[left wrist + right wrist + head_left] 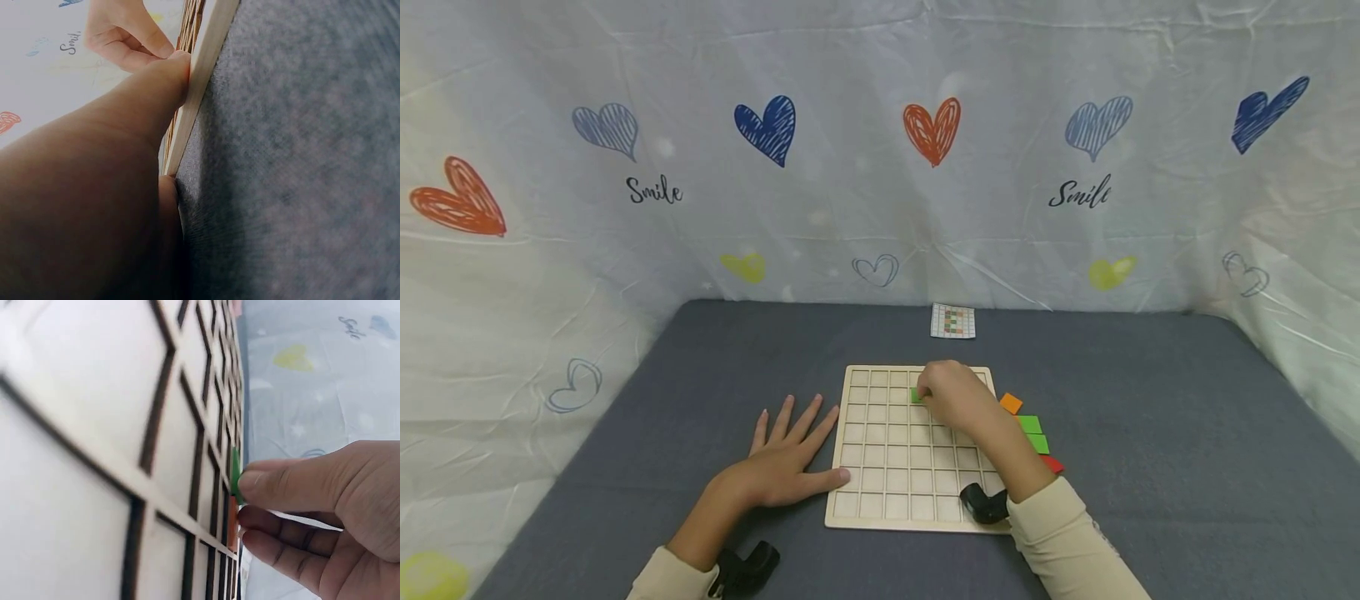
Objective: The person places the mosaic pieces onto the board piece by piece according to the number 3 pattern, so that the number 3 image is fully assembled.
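A pale wooden board (855,522) with a grid of square recesses lies on the dark cloth. My right hand (958,396) is over its far part, thumb and fingertips at a green square tile (915,396). In the right wrist view the thumb and a finger pinch the green tile (235,472) close to the grid. An orange-red tile (232,525) sits in a recess beside it. My left hand (790,467) rests with fingers spread on the cloth at the board's left side, its thumb touching the board's edge.
Right of the board lie loose tiles: an orange one (1011,403), green ones (1036,443) and a red one (1052,463), partly hidden by the right forearm. Behind the board is a small card (953,321) with a coloured grid pattern. A printed curtain (850,208) hangs behind the table.
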Motion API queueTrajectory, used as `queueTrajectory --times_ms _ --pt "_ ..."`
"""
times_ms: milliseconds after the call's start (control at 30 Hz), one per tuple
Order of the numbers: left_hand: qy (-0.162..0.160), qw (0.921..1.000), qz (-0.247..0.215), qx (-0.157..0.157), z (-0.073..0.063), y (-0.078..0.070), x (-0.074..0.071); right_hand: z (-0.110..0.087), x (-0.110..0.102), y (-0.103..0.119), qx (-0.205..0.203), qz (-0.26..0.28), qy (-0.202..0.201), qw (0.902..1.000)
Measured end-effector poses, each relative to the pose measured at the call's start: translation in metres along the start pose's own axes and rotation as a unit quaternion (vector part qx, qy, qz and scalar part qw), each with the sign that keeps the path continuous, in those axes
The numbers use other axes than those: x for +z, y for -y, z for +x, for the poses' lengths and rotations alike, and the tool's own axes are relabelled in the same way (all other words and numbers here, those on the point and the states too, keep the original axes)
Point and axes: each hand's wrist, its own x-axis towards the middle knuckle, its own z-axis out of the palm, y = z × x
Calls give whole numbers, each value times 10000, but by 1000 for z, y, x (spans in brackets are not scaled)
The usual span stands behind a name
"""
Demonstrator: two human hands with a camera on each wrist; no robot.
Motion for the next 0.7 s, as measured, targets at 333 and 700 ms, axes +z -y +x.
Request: queueTrajectory --times_ms 333,700 --pt "-50 9999 129 -103 4 3 5 0 1 3 323 -84 -23 9994" --pt "-71 9998 161 -122 4 4 7 0 3 2 180 -323 -286 9989"
